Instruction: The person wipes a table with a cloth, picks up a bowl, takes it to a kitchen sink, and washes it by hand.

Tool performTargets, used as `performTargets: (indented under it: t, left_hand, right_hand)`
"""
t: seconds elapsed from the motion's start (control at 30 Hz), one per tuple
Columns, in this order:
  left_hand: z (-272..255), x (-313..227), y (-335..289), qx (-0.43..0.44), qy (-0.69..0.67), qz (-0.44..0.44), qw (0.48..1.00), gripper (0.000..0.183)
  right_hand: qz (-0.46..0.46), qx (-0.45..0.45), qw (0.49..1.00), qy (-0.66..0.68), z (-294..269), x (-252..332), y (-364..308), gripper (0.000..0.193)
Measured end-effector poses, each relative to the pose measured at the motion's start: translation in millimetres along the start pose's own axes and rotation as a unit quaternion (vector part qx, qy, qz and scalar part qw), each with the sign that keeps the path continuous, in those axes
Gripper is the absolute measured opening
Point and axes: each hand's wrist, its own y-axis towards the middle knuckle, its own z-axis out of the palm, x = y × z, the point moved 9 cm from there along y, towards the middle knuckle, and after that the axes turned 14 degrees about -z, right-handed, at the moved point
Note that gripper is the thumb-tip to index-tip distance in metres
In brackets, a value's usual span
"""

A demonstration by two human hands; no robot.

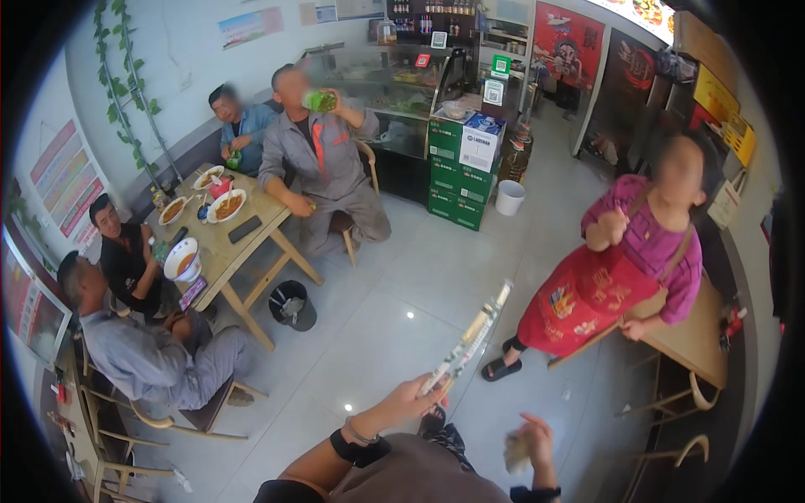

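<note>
My left hand [404,407] is closed around the lower end of a slim pair of wrapped chopsticks [470,335], in a clear sleeve with green print. The chopsticks point up and away, tilted to the right over the tiled floor. A metal bracelet and a black band circle my left wrist. Lower right, my right hand [535,443] is partly curled and blurred, in front of my body. Against its fingers lies a small crumpled beige lump [517,453], whose kind I cannot make out.
On the left, several people sit around a wooden table [243,251] with bowls, plates and bottles. A black bin [293,305] stands beside it. A person in a red apron [587,293] stands at the right by another table. Green boxes [457,172] and a display case [394,101] stand at the back.
</note>
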Motion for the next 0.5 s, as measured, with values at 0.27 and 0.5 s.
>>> performTargets:
  t: [0.27,0.5]
  left_hand:
    - [-79.8,-75.1,141.5,0.010,0.185,-0.052,0.981,0.025]
    - [-166.8,-155.1,313.3,0.072,0.107,-0.084,0.988,0.027]
  right_hand:
    - [-0.060,0.373,0.926,0.018,218.6,133.0,305.8,0.027]
    - [-0.025,0.360,0.932,0.024,235.5,123.9,495.0,0.016]
